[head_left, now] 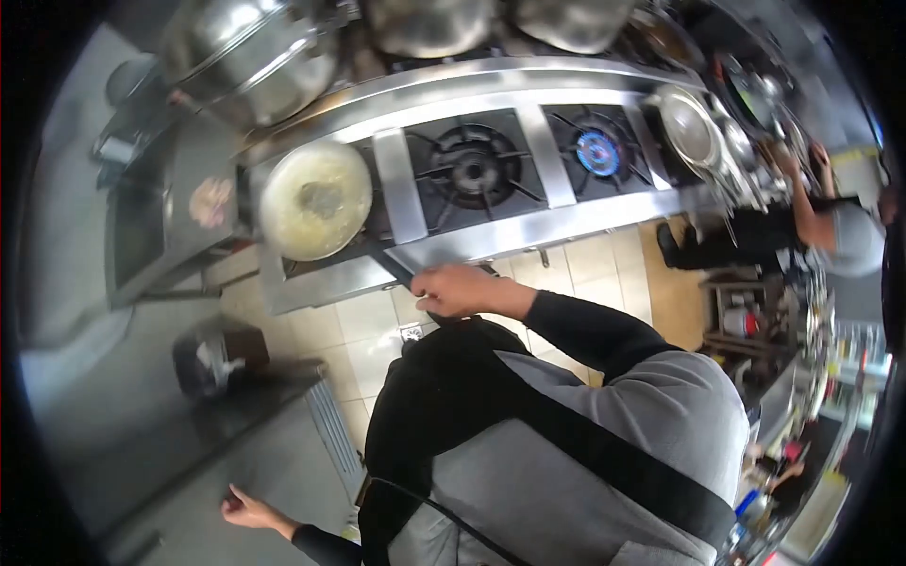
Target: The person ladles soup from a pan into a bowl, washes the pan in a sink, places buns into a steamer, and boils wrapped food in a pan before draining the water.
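Observation:
My right hand (460, 290) is wrapped round the dark handle (398, 270) of a frying pan (351, 201). The pan sits over the left end of the stove, with pale yellow liquid and a small greyish lump in it. Away from the stove at the lower left, my left hand (249, 510) is over a grey metal counter (283, 453). Its fingers are curled, with a small dark reddish thing at their tips that is too blurred to name.
The middle burner (474, 172) shows no flame; a blue flame (597, 153) burns to its right. Large pots (250, 57) line the back. Several pans (689, 127) stand at the right end, near another person (821, 226). A dark bin (219, 357) stands left.

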A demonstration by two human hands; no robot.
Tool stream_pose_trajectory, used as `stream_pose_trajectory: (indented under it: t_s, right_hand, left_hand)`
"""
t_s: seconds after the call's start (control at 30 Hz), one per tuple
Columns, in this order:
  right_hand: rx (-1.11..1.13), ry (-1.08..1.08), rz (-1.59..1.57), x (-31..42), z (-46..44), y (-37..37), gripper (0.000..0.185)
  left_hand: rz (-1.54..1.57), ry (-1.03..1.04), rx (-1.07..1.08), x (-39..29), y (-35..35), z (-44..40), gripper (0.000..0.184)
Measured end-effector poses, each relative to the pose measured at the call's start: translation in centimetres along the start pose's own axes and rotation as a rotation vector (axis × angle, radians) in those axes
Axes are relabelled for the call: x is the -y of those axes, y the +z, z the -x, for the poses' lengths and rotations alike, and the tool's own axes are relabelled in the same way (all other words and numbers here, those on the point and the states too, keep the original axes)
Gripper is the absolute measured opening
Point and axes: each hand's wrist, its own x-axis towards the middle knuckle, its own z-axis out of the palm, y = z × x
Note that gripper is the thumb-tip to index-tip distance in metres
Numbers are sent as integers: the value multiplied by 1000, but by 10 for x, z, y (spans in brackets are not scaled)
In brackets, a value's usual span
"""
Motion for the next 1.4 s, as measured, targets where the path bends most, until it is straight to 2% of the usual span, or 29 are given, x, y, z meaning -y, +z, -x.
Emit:
stream_pose_trajectory:
  t_s: [0.13,0.17,0.2,0.27,0.3,0.33,0.37,0.4,0.43,0.47,0.5,0.57,0.63,0.67,0.73,0.77,0.8,0.83,0.87,0.93,1.03,1.13,1.17,1.2,1.23,1.27,1.3,1.33,1.4]
  right_hand:
    - [258,151,34,-8,6,15,21]
    - [309,178,25,-9,13,23,19]
    - [156,173,-46,-24,24,45,19]
    - [-149,144,-133,-71,61,96,20]
    - [-174,216,-53,-86,82,108,22]
    - [-197,284,23,-92,103,115,25]
    - [-191,513,77,-91,122,115,26]
    - [-180,744,118,-87,142,120,27]
    - [-308,812,119,-98,166,134,30]
    - [-436,879,123,-117,187,147,32]
    - [-573,1014,-104,-128,213,150,35]
    - [-816,1205,-616,-148,237,162,42]
    - [-958,1041,-864,-186,252,165,36]
    - [-1013,959,-994,-209,261,169,34]
    - [-537,616,358,-275,284,171,20]
    - [-649,766,126,-253,274,149,14]
    - [-776,827,-678,-268,265,138,18]
    - [-1069,921,-1416,-281,255,126,24]
    - [-1051,880,-1446,-302,252,118,25]
    - [-1254,1048,-1593,-319,229,82,28]
    - [-1238,759,-1813,-395,226,83,38]
    - [-1385,846,-1757,-432,206,66,55]
    - [-1475,621,-2006,-460,205,75,53]
    - [-1432,544,-1918,-467,205,76,43]
    - [-1290,499,-1522,-467,208,76,35]
    - [-1074,568,-568,-464,216,79,28]
    - [-958,574,-88,-455,222,74,26]
    - [-925,550,139,-459,226,83,28]
    - [-1029,585,-452,-471,218,96,25]
  left_hand:
    - [287,-116,168,-2,71,38,36]
    - [470,-132,355,25,110,51,26]
    - [676,-379,492,-22,110,85,21]
    - [899,-622,974,25,186,127,15]
    - [795,-634,1197,25,209,153,14]
    - [626,-526,1398,22,225,173,14]
    - [467,-360,1550,23,241,188,15]
    - [307,-136,1651,27,254,198,17]
    - [141,122,1705,27,266,207,20]
    - [4,357,1709,25,276,211,24]
    - [-65,483,1705,17,283,215,27]
    - [-18,495,1699,8,289,208,35]
    - [481,-111,1871,-2,285,194,34]
    - [570,-295,1762,-12,273,183,31]
    - [634,-443,1511,-38,244,169,28]
    - [634,-466,1450,-57,219,165,28]
    - [610,-472,1425,-73,194,166,28]
    - [569,-479,1427,-77,180,171,30]
    - [528,-485,1430,-82,164,176,31]
    - [411,-463,1494,-93,139,187,34]
    - [203,-429,1650,-90,87,214,40]
    - [94,-429,1757,-85,46,255,47]
    - [81,-434,1767,-84,35,268,49]
    - [95,-453,1731,-81,24,276,51]
    - [96,-430,1670,-86,7,284,52]
    - [96,-406,1610,-86,-7,293,53]
    - [78,-342,1527,-104,-27,302,54]
    - [70,-396,1510,-110,-33,305,55]
    - [56,-503,1469,-123,-43,312,58]
